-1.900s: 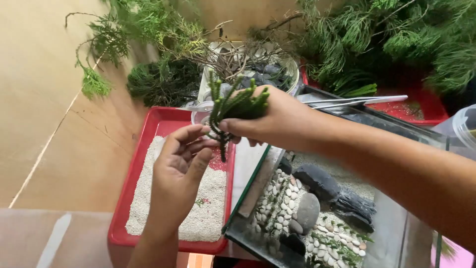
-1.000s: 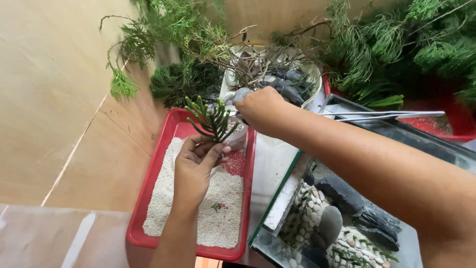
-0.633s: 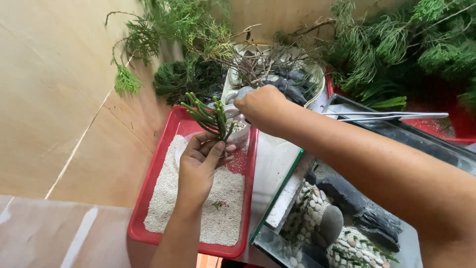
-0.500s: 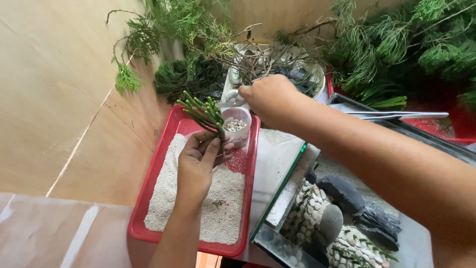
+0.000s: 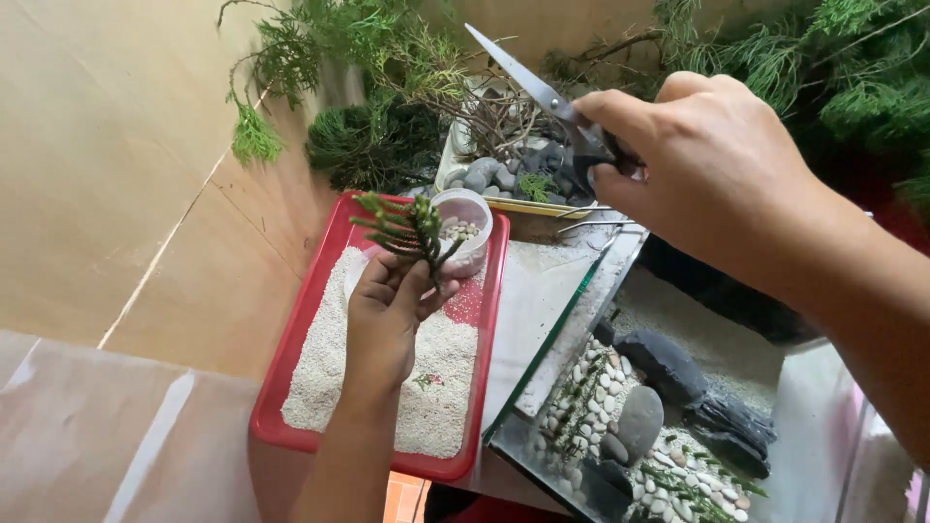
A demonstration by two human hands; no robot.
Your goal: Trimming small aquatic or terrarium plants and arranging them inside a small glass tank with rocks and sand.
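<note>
Above the near end of the red tray [image 5: 291,387] of white grit, the left hand [image 5: 387,324] pinches a green plant cutting [image 5: 407,225] by its base, long axis upright, tips pointing up and away. Right of the tray, the right hand [image 5: 712,169] grips scissors [image 5: 542,92], blades shut, pointing upper left. Trimming appears in hand; next the blades would need to open and meet the stem.
</note>
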